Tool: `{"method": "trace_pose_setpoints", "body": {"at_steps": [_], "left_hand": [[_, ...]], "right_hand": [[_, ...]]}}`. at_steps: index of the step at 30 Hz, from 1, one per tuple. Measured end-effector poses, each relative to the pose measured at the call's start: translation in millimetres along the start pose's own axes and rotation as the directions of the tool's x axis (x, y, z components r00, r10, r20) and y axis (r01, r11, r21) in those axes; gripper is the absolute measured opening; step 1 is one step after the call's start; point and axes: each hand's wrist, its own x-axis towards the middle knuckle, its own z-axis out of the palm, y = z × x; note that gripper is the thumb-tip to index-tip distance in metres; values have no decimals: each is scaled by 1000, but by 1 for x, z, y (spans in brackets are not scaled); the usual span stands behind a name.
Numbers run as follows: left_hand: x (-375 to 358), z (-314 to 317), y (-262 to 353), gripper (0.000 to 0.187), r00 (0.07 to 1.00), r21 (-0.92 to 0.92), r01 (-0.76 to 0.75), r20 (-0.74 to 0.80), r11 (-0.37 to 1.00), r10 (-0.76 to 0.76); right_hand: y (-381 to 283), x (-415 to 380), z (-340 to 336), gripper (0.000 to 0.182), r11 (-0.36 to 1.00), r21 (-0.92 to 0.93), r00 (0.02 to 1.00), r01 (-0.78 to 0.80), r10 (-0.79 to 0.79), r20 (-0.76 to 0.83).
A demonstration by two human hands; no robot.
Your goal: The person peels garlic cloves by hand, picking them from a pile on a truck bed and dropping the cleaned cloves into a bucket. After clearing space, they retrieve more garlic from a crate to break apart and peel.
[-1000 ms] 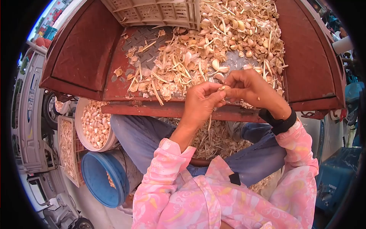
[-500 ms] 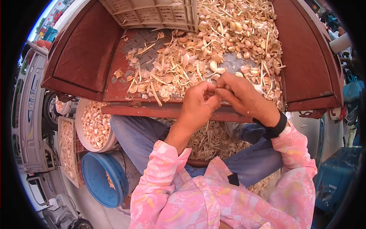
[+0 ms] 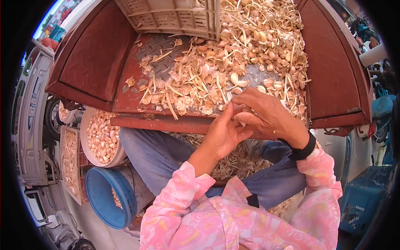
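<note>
My left hand (image 3: pixel 225 135) and right hand (image 3: pixel 266 112) meet over the near edge of the red metal cart bed (image 3: pixel 131 100), right of its middle; my left palm is turned partly up, its thumb spread away from the raised forefinger; my right fingers bend over it from the other side, and I cannot tell whether they pinch anything; loose garlic cloves (image 3: pixel 234 78) lie on the bed just beyond my fingertips, with more heaped toward the far right corner among papery skins and dry stems (image 3: pixel 171 106); a pale plastic crate (image 3: pixel 179 18) stands tilted at the far edge; beside my leg, off the bed's near left corner, a white bucket (image 3: pixel 85 139) holds many cloves, and the blue bucket (image 3: pixel 93 189) next to it shows a few inside.
</note>
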Motion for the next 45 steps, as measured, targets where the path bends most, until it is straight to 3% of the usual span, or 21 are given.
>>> {"method": "trace_pose_setpoints", "body": {"at_steps": [1, 2, 6, 8, 10, 12, 13, 15, 18, 21, 22, 25, 26, 28, 30, 32, 36, 38, 39, 42, 45], "left_hand": [[4, -6, 2, 37, 1000, -68, 15, -6, 998, -15], [8, -13, 7, 36, 999, -136, 30, -10, 990, -31], [-18, -8, 42, 25, 998, -128, -57, 21, 990, 60], [-53, 6, 81, 24, 957, -75, -288, 18, 955, 290], [-87, -9, 134, 24, 794, 125, -603, -1, 788, 608], [-123, -51, 189, 22, 541, 510, -699, -82, 501, 837], [-139, -73, 213, 23, 391, 702, -630, -81, 331, 917], [-162, -131, 251, 26, 266, 868, -378, -232, 322, 936], [-175, -199, 263, 27, 113, 929, 338, 119, -150, 987], [-146, -127, 206, 23, 147, 870, 278, 380, -407, 913], [-130, -94, 180, 21, 186, 916, 107, 363, -386, 913], [-85, -31, 110, 16, 456, 951, -262, 270, -162, 848], [-69, -23, 91, 18, 562, 932, -283, 353, -227, 748], [-43, -4, 57, 24, 744, 941, -336, 281, -24, 606], [-23, 8, 36, 32, 830, 960, -280, 241, 2, 502], [-2, 11, 20, 32, 885, 899, -298, 133, 320, 447], [14, 2, 12, 30, 944, 575, -311, 92, 757, 318], [11, 3, 5, 27, 913, 604, -358, 68, 712, 402], [11, 3, 3, 25, 892, 617, -384, 57, 687, 447], [15, 0, 0, 23, 829, 703, -483, 175, 522, 531], [20, 3, 0, 20, 823, 653, -509, 178, 561, 540]], "right_hand": [[0, 1, 4, 26, 995, 59, 996, 85, -85, -1], [4, 5, 2, 21, 986, 167, 1000, 0, 1, -8], [30, 29, 8, 13, 997, -77, 1000, 25, -24, 9], [28, 33, 16, 11, 983, -186, 992, 11, 13, 125], [28, 32, 17, 9, 975, -221, 984, 19, 20, 176], [32, 31, 16, 11, 986, -161, 990, -53, 73, 119], [36, 31, 14, 12, 988, -129, 991, -87, 99, 91], [48, 28, 12, 13, 996, -40, 996, -77, 78, 38], [52, 23, 15, 14, 998, -45, 998, -45, 43, -40], [40, 21, 15, 16, 998, -63, 1000, -21, 20, -6], [35, 21, 15, 17, 998, -58, 1000, -14, 16, 26], [29, 22, 14, 18, 992, -117, 976, -48, 72, 207], [31, 20, 13, 17, 995, -96, 982, -28, 45, 184], [36, 16, 14, 15, 999, 21, 995, -29, 27, 93], [36, 14, 10, 13, 973, 203, 994, -109, 103, 38], [25, 10, 9, 11, 854, 450, 963, -262, 264, 58], [15, 4, 14, 10, 906, 416, 980, -84, 151, -130], [12, 2, 14, 9, 939, 339, 981, -51, 112, -160], [14, 1, 16, 9, 883, 455, 974, -114, 188, -122], [22, -2, 28, 9, 582, 771, 935, -257, 350, 47], [33, 3, 19, 11, 371, 891, 919, -260, 378, 111]]}}
